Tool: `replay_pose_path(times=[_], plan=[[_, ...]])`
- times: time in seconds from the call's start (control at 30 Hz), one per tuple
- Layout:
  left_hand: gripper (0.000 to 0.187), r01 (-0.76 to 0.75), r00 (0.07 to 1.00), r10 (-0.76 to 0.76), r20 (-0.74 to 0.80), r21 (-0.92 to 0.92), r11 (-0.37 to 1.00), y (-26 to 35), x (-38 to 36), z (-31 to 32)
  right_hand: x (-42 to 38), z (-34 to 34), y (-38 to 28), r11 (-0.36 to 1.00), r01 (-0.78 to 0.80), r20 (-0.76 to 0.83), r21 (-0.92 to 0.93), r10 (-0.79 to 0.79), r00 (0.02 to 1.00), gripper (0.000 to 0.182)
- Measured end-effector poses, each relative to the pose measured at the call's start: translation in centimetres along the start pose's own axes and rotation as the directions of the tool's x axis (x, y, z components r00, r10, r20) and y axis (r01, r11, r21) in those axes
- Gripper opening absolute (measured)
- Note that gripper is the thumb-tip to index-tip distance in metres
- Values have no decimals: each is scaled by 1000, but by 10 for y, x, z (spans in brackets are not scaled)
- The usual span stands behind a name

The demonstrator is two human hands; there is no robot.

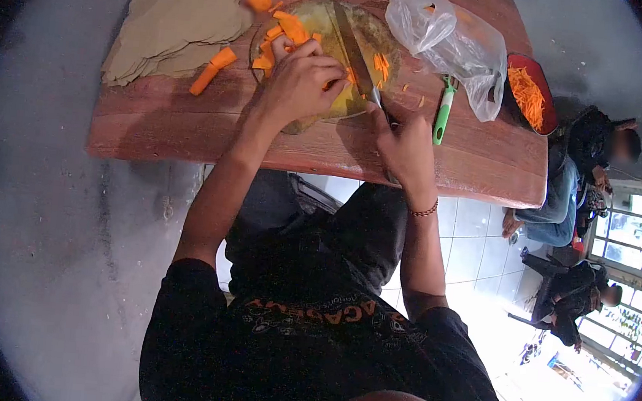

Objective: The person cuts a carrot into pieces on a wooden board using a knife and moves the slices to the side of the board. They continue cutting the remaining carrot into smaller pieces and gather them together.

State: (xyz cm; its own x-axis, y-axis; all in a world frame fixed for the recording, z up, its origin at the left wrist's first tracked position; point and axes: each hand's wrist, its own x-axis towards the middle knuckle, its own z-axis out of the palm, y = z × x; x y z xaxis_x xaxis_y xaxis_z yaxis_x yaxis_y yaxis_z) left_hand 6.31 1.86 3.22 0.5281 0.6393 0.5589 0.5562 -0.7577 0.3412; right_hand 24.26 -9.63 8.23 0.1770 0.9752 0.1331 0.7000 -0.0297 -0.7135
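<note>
My right hand is closed round the handle of a knife, whose long blade points away from me across the round cutting board. Just left of the blade, my left hand presses down with curled fingers on carrot, mostly hidden under them. Chunks of cut carrot lie beyond my left fingers. Thin carrot strips rest on the board to the right of the blade. A longer carrot piece sits on the table to the left of the board.
The wooden table also holds brown flat sheets, a clear plastic bag, a green-handled peeler and a red dish of shredded carrot. Two people sit off to the right, near windows.
</note>
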Motion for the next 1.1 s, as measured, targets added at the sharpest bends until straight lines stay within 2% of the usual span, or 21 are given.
replay_pose_path(times=[0.1,0.2,0.3,0.37,0.47,0.53,0.7,0.77,0.8,0.87,1.0,1.1], plan=[[14,-20,1000,20,-1,63,998,1,-1,-2,1,0,1,999,28,10,-36,-27,1000,28],[14,-8,1000,8,2,51,999,1,-1,-3,0,-1,-5,998,-55,23,-34,55,998,34],[13,-19,1000,19,1,69,997,0,-1,-1,3,0,-5,1000,-2,1,-13,2,1000,33],[13,-25,1000,25,2,74,997,0,-2,-1,4,1,-4,991,53,35,-122,-49,998,27],[13,-29,999,28,16,80,996,2,-1,-3,9,16,-3,981,83,-31,-176,-89,996,26],[14,-28,999,25,30,79,996,4,-1,-4,25,17,0,980,109,-16,-165,-113,993,26],[14,-40,998,43,-40,73,997,0,-2,3,45,19,6,968,146,-10,-204,-152,988,25],[14,-30,999,32,-24,71,997,2,-4,1,42,9,-2,992,-2,-1,-125,2,1000,26],[15,-23,1000,23,-5,72,997,3,-3,-2,37,7,-1,991,1,6,-131,0,1000,26],[15,-20,1000,21,-11,75,997,3,-3,-2,26,2,1,996,92,-19,-18,-92,996,29],[16,-39,999,41,-23,77,996,0,-4,1,13,1,4,997,74,8,8,-75,997,29],[15,-31,1000,31,-3,109,994,-1,-4,2,11,1,2,999,4,41,-39,-2,999,29]])
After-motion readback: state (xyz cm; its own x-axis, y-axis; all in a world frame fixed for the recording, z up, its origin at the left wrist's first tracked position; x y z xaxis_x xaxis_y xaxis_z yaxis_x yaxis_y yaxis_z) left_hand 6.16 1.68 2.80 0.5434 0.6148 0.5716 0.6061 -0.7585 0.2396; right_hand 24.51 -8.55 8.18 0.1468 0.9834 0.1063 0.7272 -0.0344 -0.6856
